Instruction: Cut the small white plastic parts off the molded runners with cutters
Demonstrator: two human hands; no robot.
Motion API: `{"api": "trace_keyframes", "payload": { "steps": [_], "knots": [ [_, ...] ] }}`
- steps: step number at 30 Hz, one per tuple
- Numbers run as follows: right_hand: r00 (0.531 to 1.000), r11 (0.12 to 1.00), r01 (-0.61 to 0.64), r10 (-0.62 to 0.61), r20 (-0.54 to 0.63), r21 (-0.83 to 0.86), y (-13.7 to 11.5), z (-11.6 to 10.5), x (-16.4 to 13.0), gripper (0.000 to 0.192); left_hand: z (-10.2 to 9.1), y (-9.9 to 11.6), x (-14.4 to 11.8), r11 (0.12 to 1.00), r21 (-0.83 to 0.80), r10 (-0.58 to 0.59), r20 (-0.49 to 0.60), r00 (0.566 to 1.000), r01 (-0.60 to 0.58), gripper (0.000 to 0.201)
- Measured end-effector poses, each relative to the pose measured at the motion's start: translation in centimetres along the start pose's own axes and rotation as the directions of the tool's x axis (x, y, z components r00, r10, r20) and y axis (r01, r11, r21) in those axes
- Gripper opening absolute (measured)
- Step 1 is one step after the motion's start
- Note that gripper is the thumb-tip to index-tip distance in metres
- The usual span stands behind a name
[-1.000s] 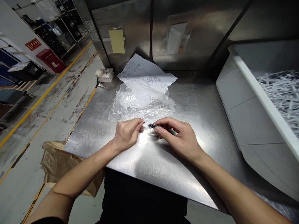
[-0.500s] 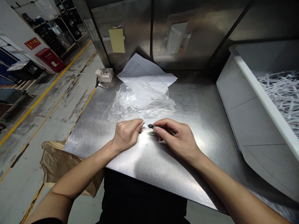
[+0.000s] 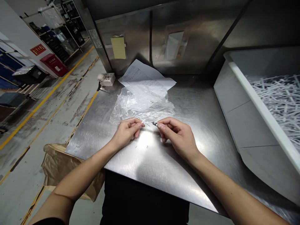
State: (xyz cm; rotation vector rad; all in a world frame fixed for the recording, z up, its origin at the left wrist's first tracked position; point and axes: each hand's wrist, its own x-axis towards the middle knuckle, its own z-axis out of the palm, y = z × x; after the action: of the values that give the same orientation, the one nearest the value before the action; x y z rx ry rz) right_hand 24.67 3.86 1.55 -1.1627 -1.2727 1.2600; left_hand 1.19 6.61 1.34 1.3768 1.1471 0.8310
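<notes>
My left hand point(image 3: 128, 131) pinches a small, thin whitish plastic piece point(image 3: 143, 121) between thumb and fingertips; its outline is hard to make out. Opposite it, my right hand point(image 3: 177, 134) is closed around small dark nippers point(image 3: 154, 124), most of which the fingers cover. The tip of the nippers points left at the plastic piece, with a small gap between them. Tiny bits point(image 3: 147, 146) lie on the metal table point(image 3: 131, 168) just below the hands. Crumpled clear plastic bags point(image 3: 142, 100) lie right behind the hands.
A large grey bin point(image 3: 243, 125) holding many white plastic strips point(image 3: 278, 103) stands at the right. Printed sheets point(image 3: 140, 73) lie partly under the bags. A power socket point(image 3: 107, 79) sits at the back left corner. A brown paper bag point(image 3: 61, 168) is below the left edge.
The nippers have drawn back slightly to the right, away from the plastic piece. A second tiny bit now shows on the table. My left fingers have turned a little, and the view has shifted slightly.
</notes>
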Motion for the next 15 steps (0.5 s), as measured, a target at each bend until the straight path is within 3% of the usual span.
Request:
{"api": "trace_keyframes", "payload": {
  "steps": [3,5,11,15],
  "knots": [
    [0.999,0.999,0.043,-0.043,-0.032,0.006,0.2,-0.2,0.2,0.026,-0.6,0.3,0.5,0.968,-0.248,-0.054,-0.062,0.997,0.037,0.039],
    [0.996,0.997,0.072,-0.071,-0.051,0.004,0.2,-0.3,0.3,0.025,-0.8,0.6,0.6,0.956,-0.293,-0.045,-0.077,0.996,0.020,0.039],
    [0.959,0.981,0.193,-0.191,-0.208,-0.009,0.2,-1.0,0.6,0.022,-0.6,0.9,-0.5,0.999,-0.039,0.020,0.158,0.987,-0.014,0.031],
    [0.873,0.951,0.300,-0.307,-0.380,-0.080,0.5,-2.4,1.7,0.025,-1.0,1.7,-2.9,0.985,0.139,0.078,0.153,0.985,-0.100,0.029]
  ]
}}
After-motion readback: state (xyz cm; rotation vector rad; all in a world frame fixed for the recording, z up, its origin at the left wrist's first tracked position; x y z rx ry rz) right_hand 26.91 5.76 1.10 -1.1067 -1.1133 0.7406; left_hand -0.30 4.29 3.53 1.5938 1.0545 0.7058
